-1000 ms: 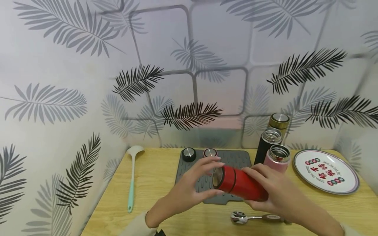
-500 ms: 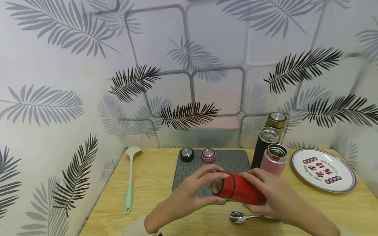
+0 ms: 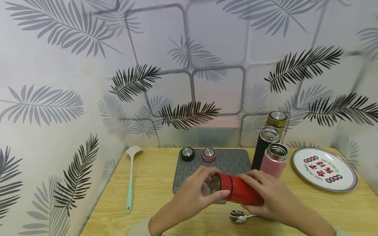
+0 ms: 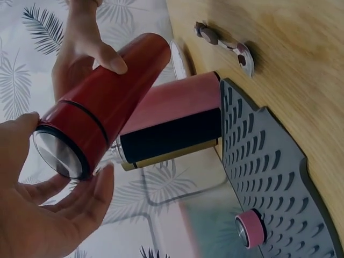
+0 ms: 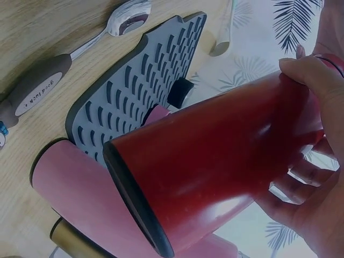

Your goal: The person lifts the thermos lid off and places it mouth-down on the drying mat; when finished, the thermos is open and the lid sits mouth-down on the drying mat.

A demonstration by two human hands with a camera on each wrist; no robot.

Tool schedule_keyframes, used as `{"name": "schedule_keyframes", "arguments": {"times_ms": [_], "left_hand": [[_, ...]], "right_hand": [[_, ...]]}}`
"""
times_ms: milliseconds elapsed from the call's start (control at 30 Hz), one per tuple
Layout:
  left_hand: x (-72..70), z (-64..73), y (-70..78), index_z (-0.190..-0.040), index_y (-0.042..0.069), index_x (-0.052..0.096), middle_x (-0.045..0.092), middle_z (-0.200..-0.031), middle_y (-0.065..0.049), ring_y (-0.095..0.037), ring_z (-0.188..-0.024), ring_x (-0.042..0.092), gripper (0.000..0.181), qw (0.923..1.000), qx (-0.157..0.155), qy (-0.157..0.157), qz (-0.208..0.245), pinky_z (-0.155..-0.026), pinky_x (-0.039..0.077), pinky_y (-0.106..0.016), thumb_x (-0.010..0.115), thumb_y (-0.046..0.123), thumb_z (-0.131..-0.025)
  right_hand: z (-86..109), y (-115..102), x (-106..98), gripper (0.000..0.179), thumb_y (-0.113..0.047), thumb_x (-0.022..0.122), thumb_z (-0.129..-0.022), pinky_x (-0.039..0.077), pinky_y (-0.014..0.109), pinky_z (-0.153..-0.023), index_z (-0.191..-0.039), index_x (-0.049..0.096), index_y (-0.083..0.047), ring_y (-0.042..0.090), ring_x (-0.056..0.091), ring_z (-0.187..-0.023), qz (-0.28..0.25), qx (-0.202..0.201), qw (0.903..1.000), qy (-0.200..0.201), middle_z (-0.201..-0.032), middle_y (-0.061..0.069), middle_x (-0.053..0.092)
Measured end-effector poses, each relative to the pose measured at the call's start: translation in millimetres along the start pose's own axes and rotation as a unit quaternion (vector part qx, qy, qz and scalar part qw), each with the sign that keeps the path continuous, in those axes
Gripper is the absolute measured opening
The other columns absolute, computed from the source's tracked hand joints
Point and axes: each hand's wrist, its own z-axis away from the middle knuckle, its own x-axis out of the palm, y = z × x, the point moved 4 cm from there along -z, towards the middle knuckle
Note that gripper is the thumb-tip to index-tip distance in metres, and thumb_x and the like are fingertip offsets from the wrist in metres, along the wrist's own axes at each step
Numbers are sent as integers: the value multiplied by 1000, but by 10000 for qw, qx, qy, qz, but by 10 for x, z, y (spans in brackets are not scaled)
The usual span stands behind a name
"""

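Note:
A red thermos [image 3: 243, 190] is held tilted above the table, its lid end pointing left. My right hand [image 3: 271, 195] grips its body, thumb on one side and fingers on the other. My left hand [image 3: 192, 191] holds the lid [image 4: 80, 131], which has a silver top and black rim; thumb and fingertips touch its edge in the left wrist view. A thin dark ring marks where lid and body meet. Behind the right hand stand an uncapped pink thermos [image 3: 273, 165], an uncapped black thermos [image 3: 261, 150] and a gold thermos [image 3: 277, 119] with its lid on.
A grey drying mat [image 3: 233, 160] carries a black lid [image 3: 187, 154] and a pink lid [image 3: 209, 154]. To the left lies a ladle [image 3: 130, 188], to the right a plate [image 3: 298, 167]. A spoon [image 5: 56, 72] lies in front, partly under my right hand in the head view.
My left hand's fingers and thumb have closed in around the red thermos's lid. The thermos has shifted slightly left, and my right hand keeps its grip.

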Motion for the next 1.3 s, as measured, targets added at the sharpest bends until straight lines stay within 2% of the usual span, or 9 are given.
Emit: {"name": "schedule_keyframes", "arguments": {"times_ms": [100, 233, 533, 633, 800, 933, 1133, 1233, 1300], "left_hand": [[-19, 14, 22, -149, 26, 49, 54, -142, 4, -8, -106, 63, 61, 9994, 294, -123, -161, -85, 58, -26, 74, 46, -97], [-58, 32, 75, -157, 29, 41, 38, -162, 5, -15, -132, 58, 75, 9934, 1055, -288, -343, -102, 56, -38, 81, 33, -93], [-80, 64, 46, -152, 24, 51, 47, -160, 0, -18, -144, 51, 69, 9818, 1834, -421, -274, -109, 52, -33, 82, 13, -92], [-76, 52, 15, -150, 24, 53, 52, -156, 0, -15, -137, 56, 66, 9859, 1627, -370, -101, -104, 54, -29, 83, 19, -92], [-42, 24, -7, -144, 28, 58, 61, -137, 6, -4, -98, 63, 55, 9972, 636, -249, 300, -75, 58, -20, 80, 39, -94], [-18, -9, -16, -134, 24, 65, 65, -115, 6, -2, -77, 59, 47, 9996, 45, -104, 277, -65, 55, -19, 75, 49, -96], [5, -32, 15, -125, 17, 69, 68, -97, 10, -3, -79, 60, 54, 9943, -651, -156, -826, -65, 51, -20, 60, 65, -99], [38, -44, 38, -129, 15, 69, 72, -99, 8, -4, -83, 64, 62, 9885, -666, -254, -1337, -69, 53, -21, 52, 68, -102], [56, -44, 40, -139, 17, 64, 73, -113, 6, -6, -94, 68, 62, 9904, -555, -293, -1234, -77, 57, -25, 51, 66, -103]], "right_hand": [[-1, -4, 3, 79, -41, 96, -68, 61, 36, -76, -136, 64, -17, 10, 63, -94, 11, 12, 10000, 8, -113, -4, 65], [12, -1, -10, 80, -42, 97, -67, 62, 36, -75, -135, 64, -16, 11, 64, -93, 38, 83, 9999, 55, -113, -2, 66], [20, 7, 8, 77, -44, 96, -69, 61, 34, -74, -135, 65, -16, 9, 63, -91, -46, 104, 9999, -4, -113, -4, 66], [29, 3, 25, 77, -45, 95, -71, 61, 33, -74, -136, 64, -18, 8, 63, -92, -117, 143, 9998, -65, -114, -5, 66], [49, -8, 48, 77, -45, 95, -72, 61, 31, -75, -137, 63, -20, 7, 63, -93, -213, 233, 9993, -181, -116, -8, 65], [54, -17, 76, 77, -41, 96, -71, 62, 31, -76, -138, 63, -22, 6, 63, -94, -270, 361, 9984, -347, -116, -10, 65], [51, -31, 92, 78, -40, 97, -69, 63, 35, -78, -137, 64, -22, 8, 64, -95, -177, 399, 9980, -446, -116, -9, 65], [68, -35, 87, 78, -42, 97, -69, 62, 35, -78, -137, 64, -22, 8, 63, -94, -87, 407, 9981, -444, -114, -9, 65], [86, -38, 85, 78, -43, 97, -69, 61, 34, -77, -136, 64, -22, 7, 63, -93, -66, 436, 9979, -465, -114, -9, 64]]}}
